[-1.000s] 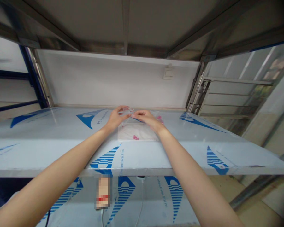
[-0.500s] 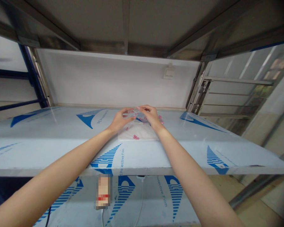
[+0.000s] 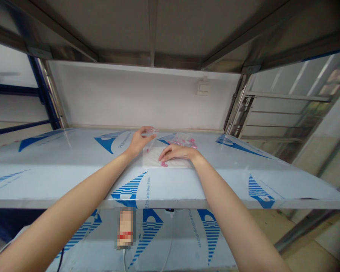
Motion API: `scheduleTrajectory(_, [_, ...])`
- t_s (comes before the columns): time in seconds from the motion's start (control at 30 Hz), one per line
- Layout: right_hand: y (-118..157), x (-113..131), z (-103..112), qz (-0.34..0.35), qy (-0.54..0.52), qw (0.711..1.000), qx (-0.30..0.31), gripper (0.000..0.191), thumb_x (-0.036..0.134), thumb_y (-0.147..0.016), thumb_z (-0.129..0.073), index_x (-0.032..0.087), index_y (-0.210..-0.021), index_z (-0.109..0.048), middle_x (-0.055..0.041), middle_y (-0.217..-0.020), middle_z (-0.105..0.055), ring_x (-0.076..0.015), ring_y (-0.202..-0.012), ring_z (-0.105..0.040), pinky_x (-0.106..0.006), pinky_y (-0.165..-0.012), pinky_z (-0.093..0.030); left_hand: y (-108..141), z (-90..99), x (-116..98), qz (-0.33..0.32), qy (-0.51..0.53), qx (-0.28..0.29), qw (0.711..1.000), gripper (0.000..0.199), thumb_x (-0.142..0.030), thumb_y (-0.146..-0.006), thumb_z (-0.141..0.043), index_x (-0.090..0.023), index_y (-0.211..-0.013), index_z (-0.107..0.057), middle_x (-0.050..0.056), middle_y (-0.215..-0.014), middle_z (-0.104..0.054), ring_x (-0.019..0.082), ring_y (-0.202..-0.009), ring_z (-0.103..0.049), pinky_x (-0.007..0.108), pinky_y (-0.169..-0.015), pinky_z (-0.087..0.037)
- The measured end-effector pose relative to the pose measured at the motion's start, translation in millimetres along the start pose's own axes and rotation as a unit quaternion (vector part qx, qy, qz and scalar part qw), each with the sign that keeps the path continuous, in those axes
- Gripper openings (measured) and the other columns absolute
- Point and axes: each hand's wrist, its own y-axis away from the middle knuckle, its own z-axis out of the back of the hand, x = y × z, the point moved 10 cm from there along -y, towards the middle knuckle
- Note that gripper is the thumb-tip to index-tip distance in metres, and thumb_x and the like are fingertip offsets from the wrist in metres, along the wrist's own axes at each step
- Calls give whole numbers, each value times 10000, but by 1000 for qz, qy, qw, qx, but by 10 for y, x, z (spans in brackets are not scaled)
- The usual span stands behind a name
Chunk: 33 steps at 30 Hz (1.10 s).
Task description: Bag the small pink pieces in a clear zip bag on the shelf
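Observation:
My left hand (image 3: 141, 140) is raised above the table's back part, thumb and fingers closed on a small clear plastic bag (image 3: 153, 131). Lower and to the right, my right hand (image 3: 175, 152) reaches over a white sheet (image 3: 151, 162), its fingers bent down and drawn together. What its fingertips hold, if anything, is hidden. Several round pink beads (image 3: 164, 164) lie on the sheet just in front of those fingertips. A single pink piece (image 3: 147, 150) is near the sheet's left edge. Behind my right hand rests a larger clear bag (image 3: 187, 138) with many pink beads.
The metal table (image 3: 82, 177) carries blue-printed protective film. Low overhead hangs a metal panel (image 3: 124, 30). A wall with a light switch (image 3: 203, 88) closes off the back. On the lower shelf are a blurred-out device (image 3: 125, 228) and a white cable (image 3: 169, 238).
My right hand has left the small bag and come down toward the pink beads on the sheet. My left hand has shifted slightly left and still holds the small bag.

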Motion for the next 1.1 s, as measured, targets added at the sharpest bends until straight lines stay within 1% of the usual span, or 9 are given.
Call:
scheduleTrajectory(0.17, [-15,-36,-29,-1,-17,1000,21,232,317,-613,-798,149,-767,-752,-58,-797,-711,-148,-802,-618,-288,-826,-434,-6,-3,10,-1,-23,3,1000,459,-437,-675,-702,-159,-1034,-640,127,-1110,-670,252,-1053,-598,374,-919,-443])
scheduleTrajectory(0.27, [-29,-81,13,-17,-54,998,-17,244,307,-584,-815,143,-750,-741,-54,-778,-702,-143,-765,-609,-297,-812,-443,4,-17,-1,3,-24,12,1000,464,-443,-683,-692,-154,-1041,-633,129,-1109,-671,251,-1056,-599,369,-909,-447])
scheduleTrajectory(0.4, [12,92,251,47,-109,980,-160,233,332,-611,-793,168,-761,-724,-38,-806,-697,-139,-778,-597,-289,-800,-449,44,-68,-69,-3,-41,27,999,436,-432,-701,-676,-171,-1048,-635,114,-1095,-677,245,-1046,-604,368,-897,-448])
scheduleTrajectory(0.53, [204,340,583,144,-133,920,-338,251,388,-657,-740,179,-793,-713,-26,-824,-696,-145,-798,-599,-279,-778,-447,101,-158,-181,-34,-75,44,996,430,-431,-679,-696,-186,-1030,-657,97,-1074,-689,249,-1017,-611,379,-904,-444])
scheduleTrajectory(0.6, [263,377,662,158,-128,900,-386,274,398,-638,-743,167,-782,-711,-34,-812,-699,-151,-790,-604,-276,-761,-446,124,-208,-210,-42,-84,55,994,432,-430,-670,-703,-197,-1031,-661,90,-1077,-691,248,-1006,-612,378,-894,-451])
scheduleTrajectory(0.8, [233,379,660,152,-70,902,-399,289,417,-646,-733,159,-777,-730,-66,-823,-716,-167,-782,-612,-282,-745,-436,135,-277,-197,-51,-102,74,991,444,-442,-674,-694,-185,-1035,-666,95,-1074,-691,246,-987,-612,381,-880,-462])
scheduleTrajectory(0.97, [376,318,814,165,-105,864,-465,300,434,-660,-723,165,-793,-719,-57,-839,-700,-165,-787,-599,-284,-742,-434,106,-185,-157,-30,-91,49,994,443,-426,-682,-693,-175,-1045,-667,103,-1083,-688,251,-996,-612,387,-897,-450])
scheduleTrajectory(1.03, [372,279,807,143,-108,875,-449,300,422,-658,-730,161,-804,-714,-42,-802,-680,-148,-744,-578,-276,-709,-429,99,-145,-143,-16,-84,40,996,440,-419,-685,-694,-171,-1047,-667,106,-1075,-690,251,-999,-611,382,-896,-447])
scheduleTrajectory(1.1, [309,261,718,113,-87,908,-393,281,400,-663,-737,166,-816,-712,-22,-770,-655,-129,-699,-548,-263,-662,-417,87,-93,-121,-3,-78,27,997,439,-430,-687,-693,-171,-1041,-669,109,-1063,-693,253,-994,-612,374,-880,-449])
